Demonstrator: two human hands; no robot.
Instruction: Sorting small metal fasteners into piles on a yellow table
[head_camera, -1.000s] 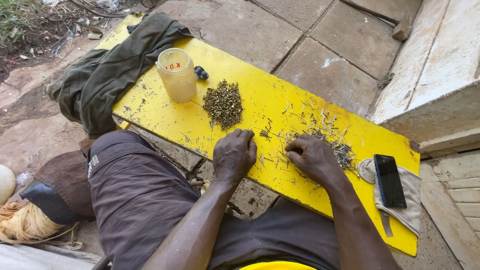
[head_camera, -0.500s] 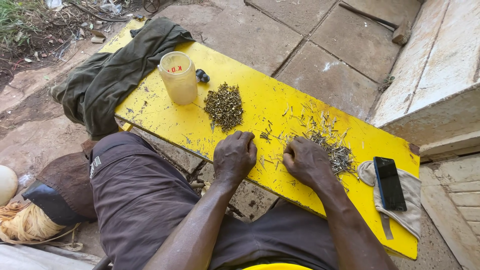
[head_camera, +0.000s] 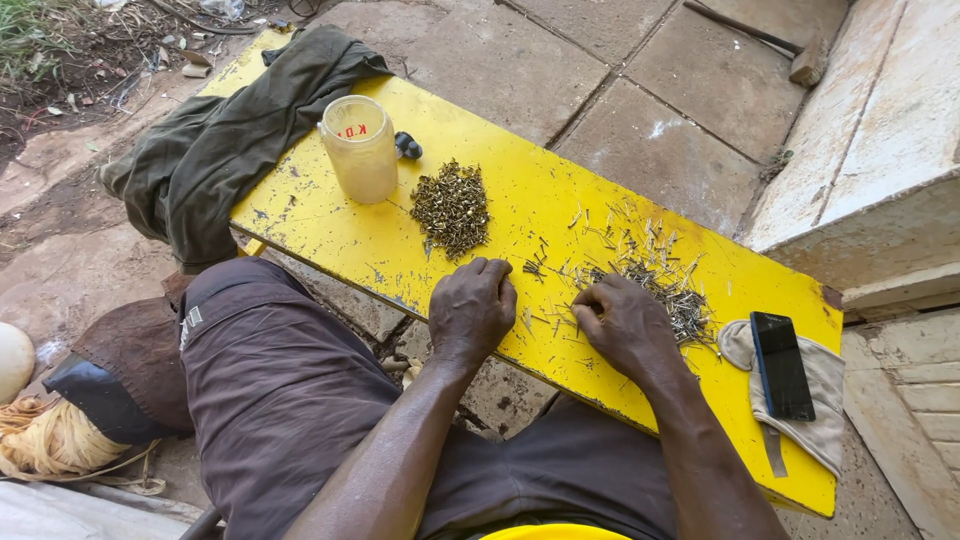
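Left hand (head_camera: 472, 310): fingers curled under, knuckles up, resting on the yellow board (head_camera: 330, 215). Fingertips press down beside a few stray nails (head_camera: 535, 267); can't tell if anything is pinched underneath. Right hand (head_camera: 628, 325): fingers bent and closed in, tips on the near edge of the loose nail scatter (head_camera: 660, 275); looks like it's pinching or raking nails, exact grasp hidden by the knuckles. Hands are near each other, not touching.

Scatter fans out thin and messy from the right hand toward the board's far edge. Separate tight pile of nails (head_camera: 452, 207) sits beyond the left hand, well apart from the scatter. Just left of that pile: upright translucent jar (head_camera: 360, 150), small dark object (head_camera: 408, 147) beside it. Dark green cloth (head_camera: 230, 140) drapes over the board's left end. Right end: black phone (head_camera: 781, 364) lying on a beige cloth (head_camera: 830, 400). Board rests over the person's lap, paving stones below.
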